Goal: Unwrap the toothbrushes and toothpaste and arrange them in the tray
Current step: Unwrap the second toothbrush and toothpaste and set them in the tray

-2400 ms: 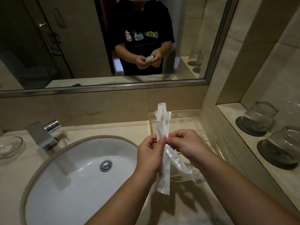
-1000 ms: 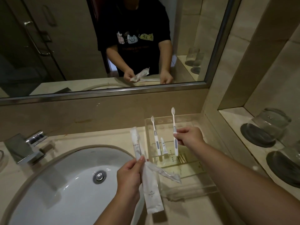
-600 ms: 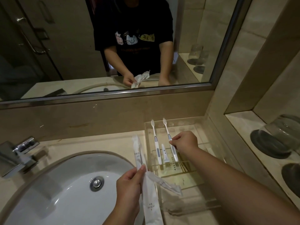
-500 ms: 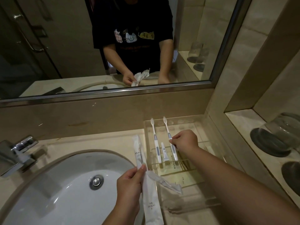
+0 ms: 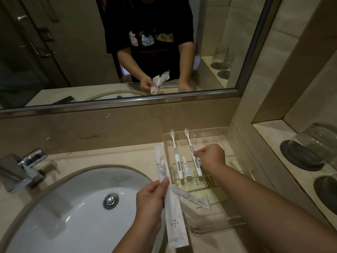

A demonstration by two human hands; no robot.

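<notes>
The right hand (image 5: 211, 156) is pinching the handle of the right toothbrush (image 5: 189, 143) between thumb and curled fingers, the brush lying in the clear tray (image 5: 228, 139); the left toothbrush (image 5: 176, 154) is lying just beside it, the small toothpaste tube (image 5: 186, 166) resting between them. The left hand (image 5: 149, 199) is gripping the white wrappers (image 5: 175, 216), thumb pressing them against curled fingers, over the sink's (image 5: 73, 207) right edge.

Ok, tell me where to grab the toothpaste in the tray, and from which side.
Probably its wider near end, from above and the near side. The toothpaste lies flat in the tray, cap away, close between the left brush and the right brush, which the right hand pinches, so its flanks are crowded.
</notes>
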